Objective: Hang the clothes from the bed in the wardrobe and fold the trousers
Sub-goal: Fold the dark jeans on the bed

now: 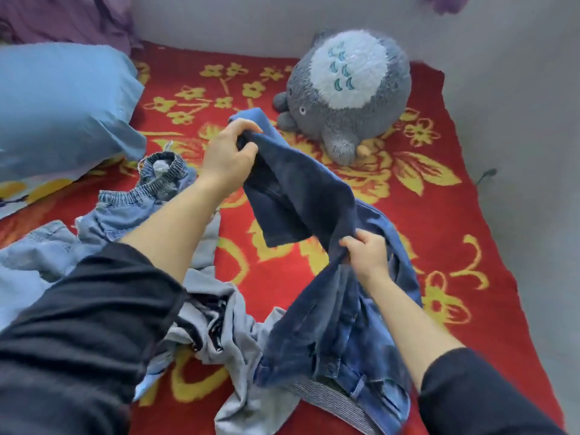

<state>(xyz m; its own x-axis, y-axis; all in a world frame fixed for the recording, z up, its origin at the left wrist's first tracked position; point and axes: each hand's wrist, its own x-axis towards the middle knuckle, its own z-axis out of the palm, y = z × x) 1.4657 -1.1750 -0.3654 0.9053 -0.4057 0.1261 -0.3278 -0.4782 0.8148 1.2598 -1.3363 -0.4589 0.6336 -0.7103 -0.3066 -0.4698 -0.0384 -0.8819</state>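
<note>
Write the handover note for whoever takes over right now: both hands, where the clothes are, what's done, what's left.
Left hand grips one end of the dark jeans, raised over the bed. Right hand grips them further down; the rest trails on the bed.
Light denim trousers and a grey garment lie crumpled on the bed.
Done: nothing visibly folded or hung.
Left: fold the jeans, then the other pieces.

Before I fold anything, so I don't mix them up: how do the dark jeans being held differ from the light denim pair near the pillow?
Colour: the dark jeans are deep indigo; the light denim pair is pale blue. State: the left hand and right hand grip the dark jeans; the light denim pair lies crumpled on the blanket. Both are unfolded denim.
</note>
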